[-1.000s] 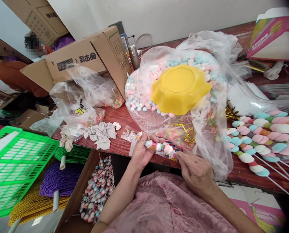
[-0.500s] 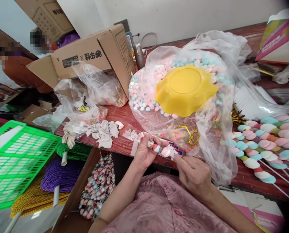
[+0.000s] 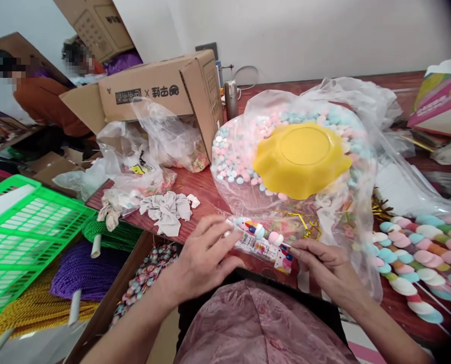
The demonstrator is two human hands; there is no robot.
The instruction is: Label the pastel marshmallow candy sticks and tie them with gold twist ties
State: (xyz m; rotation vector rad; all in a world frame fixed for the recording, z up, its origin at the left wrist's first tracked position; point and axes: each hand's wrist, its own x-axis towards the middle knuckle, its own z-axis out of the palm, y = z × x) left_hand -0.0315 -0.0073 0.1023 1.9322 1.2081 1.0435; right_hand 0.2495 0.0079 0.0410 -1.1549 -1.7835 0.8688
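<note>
The left hand [image 3: 202,260] lies with its fingers spread and loose over the front edge of the red table [image 3: 198,184], fingertips touching the near end of a candy stick [image 3: 261,238] in its clear printed sleeve. The right hand [image 3: 326,265] pinches the other end of that sleeve between thumb and fingers. The stick lies slanted along the table edge between the two hands, its pink, white and blue candies showing through the wrap. Just behind it sits a big clear bag [image 3: 233,151] of pastel candies with a yellow bowl [image 3: 301,159] lying upside down on top; gold twist ties [image 3: 304,222] show through the plastic near the stick. To the right, finished candy sticks [image 3: 414,247] lie in a row on the table. To the left of the hands, a crumpled grey cloth [image 3: 168,212] lies on the table, with smaller bags [image 3: 142,162] behind it and a cardboard box [image 3: 160,93] on its side. Below the table edge an open carton holds wrapped candies [image 3: 144,278]. Further left stand a green crate [image 3: 24,232] and spools of purple cord [image 3: 81,268]. Other people sit at the far left, beyond the box.
</note>
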